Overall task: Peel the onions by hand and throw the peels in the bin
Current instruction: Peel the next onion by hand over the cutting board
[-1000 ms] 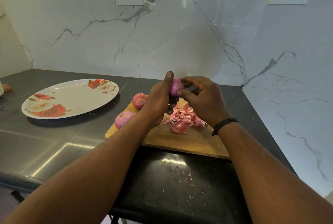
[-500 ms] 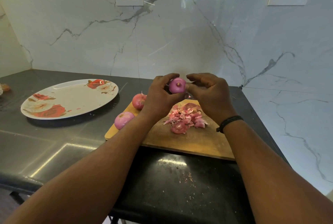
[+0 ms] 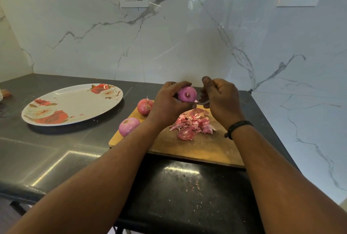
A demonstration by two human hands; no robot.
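Surface (image 3: 47,158) first: cutting board (image 3: 197,149) heaped with peels (image 3: 193,124), none binned, no bin visible. Two onions (image 3: 145,106) waiting at board's left edge, nearer one seemingly peeled. Third onion (image 3: 187,94), bare-looking, gripped above board by left hand (image 3: 167,106); right hand (image 3: 221,100) curled beside it, pinching a peel scrap.

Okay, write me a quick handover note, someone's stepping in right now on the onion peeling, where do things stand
Left hand grips a peeled onion above the cutting board.
Right hand is curled beside it, seemingly pinching a sliver of skin; too small to tell for sure.
Two more onions on the board's left end: one pale, looks peeled; one still in its skin.
Peels are heaped mid-board.
The floral plate holds no onions.
Left: finish this one, peel the rest, bin the peels. No bin in view.
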